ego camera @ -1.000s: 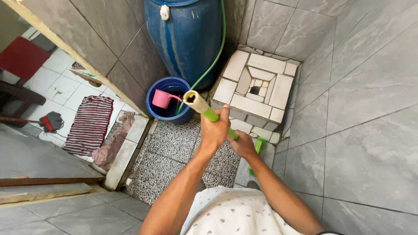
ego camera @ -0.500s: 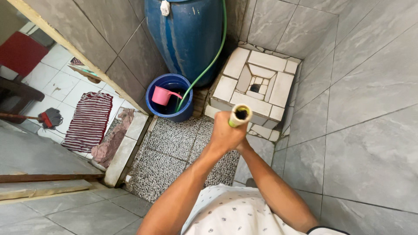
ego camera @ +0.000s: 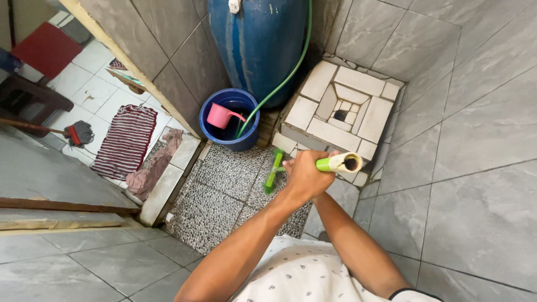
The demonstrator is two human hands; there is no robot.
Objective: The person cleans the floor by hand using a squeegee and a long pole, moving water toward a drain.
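One green brush, two hands on the pebble floor

The left hand (ego camera: pixel 305 176) was clenched around the brush handle (ego camera: pixel 338 163); the right hand's grip could not be told, hidden behind it. The brush head (ego camera: pixel 273 169) lay just left of the grip, one blue bucket (ego camera: pixel 224 102) and one tiled step (ego camera: pixel 341 106) beyond, open pebble floor (ego camera: pixel 218 196) below-left.

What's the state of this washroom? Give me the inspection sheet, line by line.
Surface: pebble floor, grey tiles around it.
Job's things: green long-handled brush, head down at the pebbles.
Clutter: blue bucket holding a pink dipper; rags at the threshold.
Grips: left hand closed on the brush handle; right hand hidden behind it.
Cables: green hose running down into the bucket.
Surroundings: blue barrel, tiled squat block, striped mat outside the doorway.
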